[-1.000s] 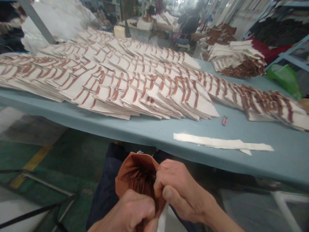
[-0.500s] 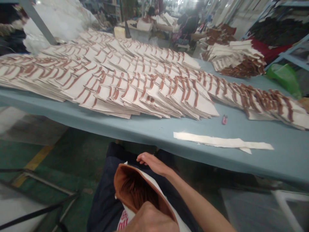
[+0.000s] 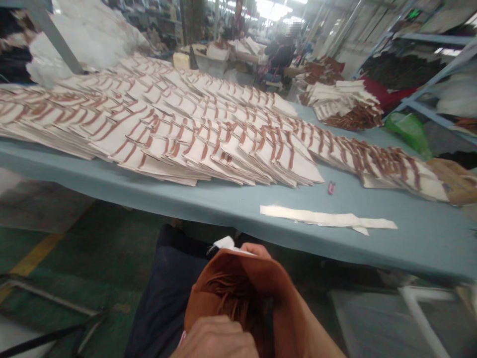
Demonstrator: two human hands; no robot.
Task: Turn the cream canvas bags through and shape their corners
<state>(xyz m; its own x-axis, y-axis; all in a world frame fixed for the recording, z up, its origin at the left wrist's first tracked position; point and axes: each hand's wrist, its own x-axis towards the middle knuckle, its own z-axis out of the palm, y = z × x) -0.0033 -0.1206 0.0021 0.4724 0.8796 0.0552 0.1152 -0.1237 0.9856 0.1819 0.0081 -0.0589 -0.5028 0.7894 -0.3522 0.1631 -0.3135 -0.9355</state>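
Note:
A cloth bag [image 3: 281,283] with a brown inside hangs open over my lap, and many brown folds or strips show deep within it. Closed over its near edge is my left hand [image 3: 216,339], seen from the knuckles. My right hand [image 3: 256,249] is at the far rim, its bent fingers against the cloth and the rest hidden behind the bag. Beside those fingers a small white piece of cloth [image 3: 224,242] sticks up from the rim.
Overlapping rows of cream and brown folded pieces [image 3: 208,144] cover much of the blue table [image 3: 186,199]. Near its front edge lie pink snips [image 3: 331,187] and cream strips [image 3: 328,217]. Behind are a cloth pile [image 3: 343,102], a green bag [image 3: 408,132] and a seated person [image 3: 281,54].
My right hand has moved from beyond the bag onto its far rim. The bag's mouth is wider and tilted more toward me, and the view has shifted slightly right.

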